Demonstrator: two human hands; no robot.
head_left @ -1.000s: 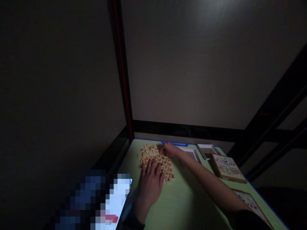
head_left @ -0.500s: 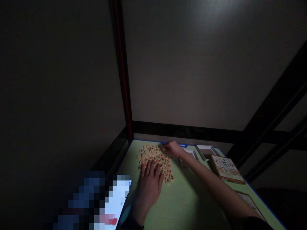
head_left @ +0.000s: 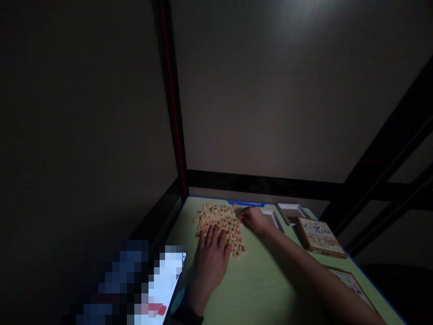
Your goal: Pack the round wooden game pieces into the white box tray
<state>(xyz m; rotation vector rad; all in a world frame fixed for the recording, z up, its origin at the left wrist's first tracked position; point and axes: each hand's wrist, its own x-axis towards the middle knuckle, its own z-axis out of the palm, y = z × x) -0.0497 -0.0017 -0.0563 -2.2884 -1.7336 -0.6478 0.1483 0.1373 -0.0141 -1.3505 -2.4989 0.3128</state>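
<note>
Many round wooden Chinese chess pieces, marked in red or black and some blank side up, lie in a spread patch on the light green table. My left hand lies over the patch's near side, palm down with fingers spread, covering some pieces. At the patch's right edge, my right hand has its fingers drawn together and pointing left. Its fingertips are closed on a red-marked Chinese chess piece, which they partly hide. Two loose pieces lie just beyond those fingertips.
Two shallow white trays, the box lid and one partly behind my right arm, stand at the back. A printed box sits at the right, with another printed panel nearer. A lit screen is left, and a wall rises behind the table.
My right hand has moved right and slightly nearer, from the patch's far edge to its right edge. Red-marked pieces now show where it was. My left hand stays in place.
</note>
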